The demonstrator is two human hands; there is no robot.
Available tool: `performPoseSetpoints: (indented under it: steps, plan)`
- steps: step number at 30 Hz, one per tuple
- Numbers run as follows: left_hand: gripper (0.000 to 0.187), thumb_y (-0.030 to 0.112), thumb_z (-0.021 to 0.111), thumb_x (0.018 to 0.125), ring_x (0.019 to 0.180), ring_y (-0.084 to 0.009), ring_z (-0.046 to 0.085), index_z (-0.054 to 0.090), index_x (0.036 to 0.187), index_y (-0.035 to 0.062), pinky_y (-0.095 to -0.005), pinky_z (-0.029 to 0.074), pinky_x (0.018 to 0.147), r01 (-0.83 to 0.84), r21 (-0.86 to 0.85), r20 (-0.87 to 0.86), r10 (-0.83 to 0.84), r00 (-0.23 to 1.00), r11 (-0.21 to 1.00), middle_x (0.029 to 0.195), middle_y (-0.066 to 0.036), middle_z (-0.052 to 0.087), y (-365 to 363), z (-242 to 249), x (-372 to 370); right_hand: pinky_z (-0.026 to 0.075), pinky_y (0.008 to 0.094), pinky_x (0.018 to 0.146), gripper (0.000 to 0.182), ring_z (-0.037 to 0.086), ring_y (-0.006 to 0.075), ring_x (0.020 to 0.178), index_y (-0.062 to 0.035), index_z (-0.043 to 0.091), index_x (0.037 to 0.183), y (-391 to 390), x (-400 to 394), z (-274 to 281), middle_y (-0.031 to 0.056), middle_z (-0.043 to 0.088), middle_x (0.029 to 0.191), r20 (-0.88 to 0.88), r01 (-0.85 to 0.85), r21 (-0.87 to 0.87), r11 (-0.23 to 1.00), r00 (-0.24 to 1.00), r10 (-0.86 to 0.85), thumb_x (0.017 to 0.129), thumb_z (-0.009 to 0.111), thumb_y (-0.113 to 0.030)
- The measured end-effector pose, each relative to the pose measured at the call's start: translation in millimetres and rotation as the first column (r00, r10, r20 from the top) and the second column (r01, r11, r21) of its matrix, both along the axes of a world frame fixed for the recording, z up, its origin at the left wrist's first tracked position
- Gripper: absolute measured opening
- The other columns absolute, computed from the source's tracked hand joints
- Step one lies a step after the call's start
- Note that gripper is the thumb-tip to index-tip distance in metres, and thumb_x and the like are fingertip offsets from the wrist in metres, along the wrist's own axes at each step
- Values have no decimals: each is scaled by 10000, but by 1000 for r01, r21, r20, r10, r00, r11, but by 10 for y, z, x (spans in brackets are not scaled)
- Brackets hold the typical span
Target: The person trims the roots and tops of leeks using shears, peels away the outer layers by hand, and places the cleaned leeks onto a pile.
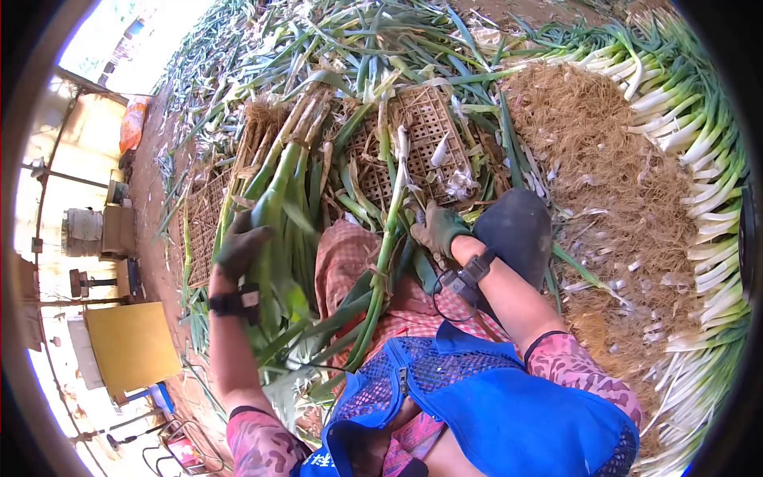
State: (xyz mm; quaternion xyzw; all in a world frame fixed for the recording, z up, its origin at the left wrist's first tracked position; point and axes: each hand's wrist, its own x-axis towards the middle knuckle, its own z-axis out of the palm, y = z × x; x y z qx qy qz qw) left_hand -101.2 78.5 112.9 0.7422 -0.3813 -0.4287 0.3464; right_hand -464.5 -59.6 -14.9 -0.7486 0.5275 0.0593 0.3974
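Note:
My left hand (pixel 242 248), in a dark glove, is beside a thick bunch of green leek leaves (pixel 274 207), thumb apart from the fingers. The bunch's pale stalk ends point away from me. My right hand (pixel 437 226), in a grey-green glove, has its fingers curled near my knee; what lies in them I cannot tell. Just left of it, a single leek (pixel 388 238) runs lengthwise over my lap, its white end (pixel 402 145) toward a woven tray (pixel 437 119). A checkered cloth (pixel 346 254) covers my lap under the leaves.
Trimmed leeks (pixel 699 175) line the right side in a curved row, roots inward around a heap of brown root fibres (pixel 596 159). Loose leaves (pixel 318 48) cover the ground ahead. Another woven tray (pixel 208 222) lies left, and a yellow board (pixel 131 346) stands farther left.

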Motion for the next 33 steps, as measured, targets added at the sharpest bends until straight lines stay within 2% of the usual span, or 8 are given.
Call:
performPoseSetpoints:
  steps: [4,8,12,17,25,30,32,33]
  plan:
    - [455,194,706,806,838,-123,586,572,1200,10,-290,502,759,104,-25,-79,-106,991,994,978,-33,634,132,848,-531,490,430,928,652,623,402,1077,46,494,1254,-6,1,-99,299,620,1150,52,22,3,1000,998,-22,824,653,-417]
    - [480,236,714,768,791,-190,637,589,1148,-29,-337,533,700,28,191,266,-79,961,981,959,-132,663,-40,159,-773,511,440,833,541,648,402,950,39,570,1103,19,-23,218,281,653,1021,218,61,71,996,973,-75,812,641,-411]
    - [461,280,738,799,785,-176,623,626,1137,-12,-318,513,705,-14,256,106,-13,994,966,938,-96,677,-297,-1055,-1158,498,459,769,534,645,415,852,24,543,1080,471,-217,161,266,650,884,521,-75,-19,997,850,74,799,609,-426]
    - [385,357,626,914,758,-99,581,655,1084,14,-258,473,695,-20,127,-116,35,993,992,887,-19,655,-273,-1317,-1296,493,411,769,634,651,345,831,-32,451,1304,952,-565,608,218,645,878,298,-202,92,975,940,167,808,616,-389]
    - [428,420,529,927,768,-191,613,632,973,7,-320,485,720,30,95,-105,-19,994,995,827,-82,644,-227,-1119,-1291,496,466,857,511,642,424,938,5,549,1100,629,-39,370,272,660,966,248,-119,50,992,963,103,795,638,-394]
    - [375,368,583,866,887,-331,653,605,1029,30,-403,510,801,596,33,513,-526,679,802,894,-190,649,-276,-1465,-927,544,427,699,394,676,337,731,15,601,975,-39,543,358,214,671,802,208,-67,29,997,976,59,816,627,-345]
    - [379,340,612,831,946,-373,641,601,1073,49,-435,506,835,647,124,597,-577,557,753,930,-227,641,-329,-1531,-885,498,388,447,391,596,277,444,57,591,960,-278,697,399,153,605,578,247,24,276,961,964,-95,821,621,-307]
    - [385,335,623,819,944,-367,643,598,1086,59,-439,504,839,437,165,569,-447,690,884,932,-223,637,-344,-1546,-916,502,390,453,380,599,279,452,60,588,946,-385,748,315,155,607,587,243,20,225,974,967,-76,828,614,-301]
